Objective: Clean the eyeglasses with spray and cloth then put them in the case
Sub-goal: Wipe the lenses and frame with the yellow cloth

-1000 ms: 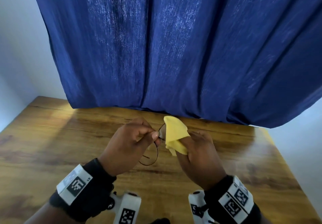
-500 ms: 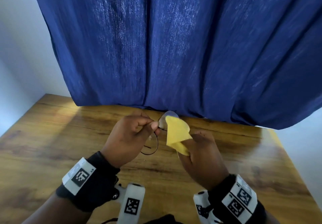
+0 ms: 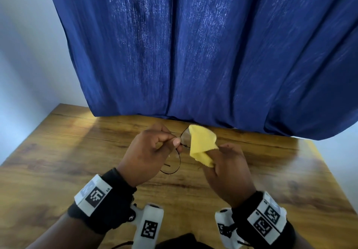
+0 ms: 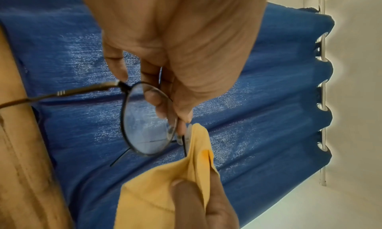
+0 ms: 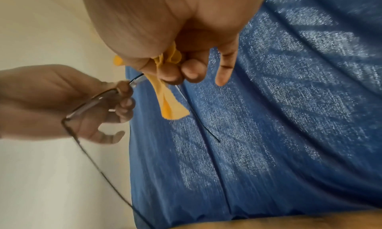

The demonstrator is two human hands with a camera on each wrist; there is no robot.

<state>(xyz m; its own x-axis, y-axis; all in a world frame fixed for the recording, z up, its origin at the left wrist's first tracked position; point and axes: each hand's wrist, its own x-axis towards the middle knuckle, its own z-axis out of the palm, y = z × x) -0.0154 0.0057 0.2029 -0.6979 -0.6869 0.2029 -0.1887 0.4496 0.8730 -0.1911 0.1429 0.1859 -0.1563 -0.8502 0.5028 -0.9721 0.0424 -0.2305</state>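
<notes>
**Wiping step in hand, case still to come**

Head view: my left hand [image 3: 153,151] pinches the eyeglasses [image 3: 175,159] at the frame near the bridge, above the wooden table [image 3: 58,161]. My right hand [image 3: 226,173] grips the yellow cloth [image 3: 201,146], folded over the far lens. I judge this to be the wiping stage, with spraying behind me and casing not yet done. Neither spray nor case is identifiable here.

Left wrist view: my fingers [image 4: 153,98] curl round the rim of the near lens [image 4: 144,123], which shows faint smears. One temple arm [image 4: 68,93] sticks out to the side. The cloth [image 4: 165,191] touches the frame just beside the nose pads, with my right thumb [image 4: 186,200] pressing it. Next, I think, the near lens needs wiping, which calls for a light grip, since the thin frame could bend.

Right wrist view: my right hand [image 5: 175,64] clenches the bunched cloth [image 5: 167,102] between thumb and first fingers; the little finger points out loose. The glasses [image 5: 93,103] sit just beside, in my left hand [image 5: 62,102]. A blue curtain [image 5: 268,118] hangs behind.
</notes>
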